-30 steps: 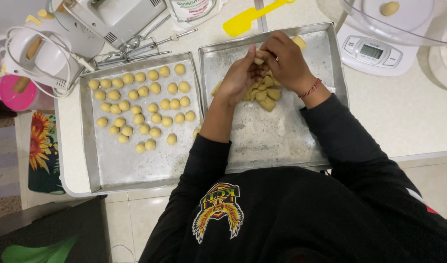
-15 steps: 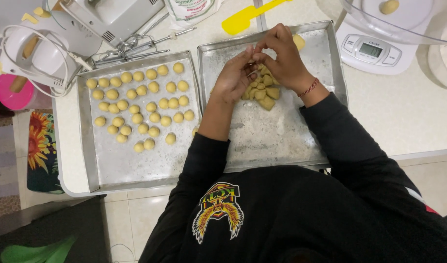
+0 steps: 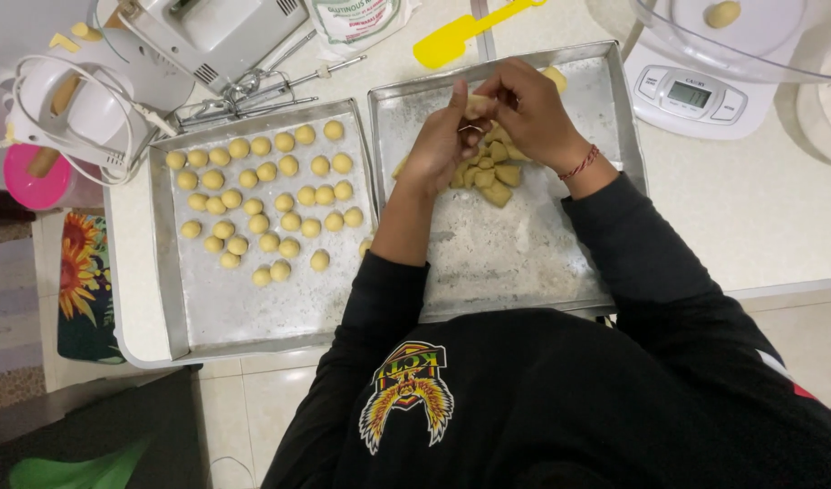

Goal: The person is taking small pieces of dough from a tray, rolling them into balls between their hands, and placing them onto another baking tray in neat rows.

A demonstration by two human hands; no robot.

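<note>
My left hand (image 3: pixel 444 143) and my right hand (image 3: pixel 535 110) meet over the right metal tray (image 3: pixel 524 258), pinching one small piece of yellow dough (image 3: pixel 478 104) between their fingertips. Just below the hands lies a heap of cut dough chunks (image 3: pixel 495 174) on the floured tray. The left metal tray (image 3: pixel 252 303) holds several rolled dough balls (image 3: pixel 268 186) set in rows. A red string bracelet circles my right wrist.
A white hand mixer (image 3: pixel 80 109) with beaters (image 3: pixel 252 91) lies at the back left beside a pink cup (image 3: pixel 35 177). A yellow spatula (image 3: pixel 470 32), a flour bag (image 3: pixel 356 20), a kitchen scale (image 3: pixel 696 91) under a clear bowl stand behind the trays.
Both hands have lifted slightly from the dough heap toward the tray's far edge, now working a single piece between the fingertips.
</note>
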